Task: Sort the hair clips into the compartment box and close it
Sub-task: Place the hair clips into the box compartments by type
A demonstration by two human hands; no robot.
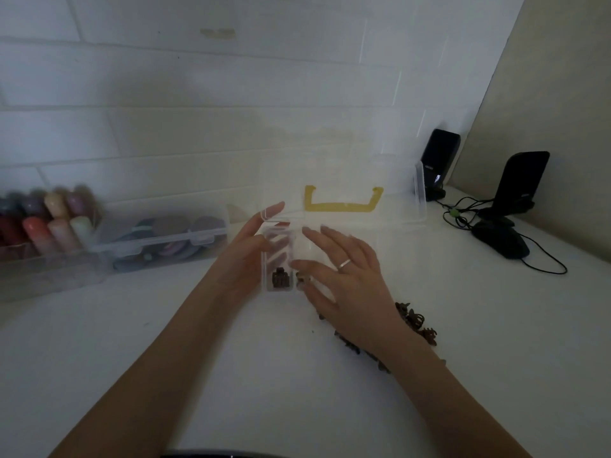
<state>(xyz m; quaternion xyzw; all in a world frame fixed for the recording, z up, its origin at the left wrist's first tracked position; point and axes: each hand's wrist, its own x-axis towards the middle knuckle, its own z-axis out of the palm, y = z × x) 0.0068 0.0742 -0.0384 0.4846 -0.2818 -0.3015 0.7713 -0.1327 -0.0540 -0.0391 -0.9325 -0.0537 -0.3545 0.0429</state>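
Note:
A clear compartment box lies open on the white table, its lid with a yellow handle raised against the wall. A dark brown hair clip lies in the left compartment. My left hand rests against the box's left side, fingers straight. My right hand hovers over the box and pinches a small brownish clip between thumb and forefinger, just right of the compartment divider. A pile of brown clips lies on the table, partly hidden by my right wrist.
At the left stand a clear case of round items and a tray of coloured tubes. Two black speakers with cables and a black mouse sit at the right. White table surface lies in front.

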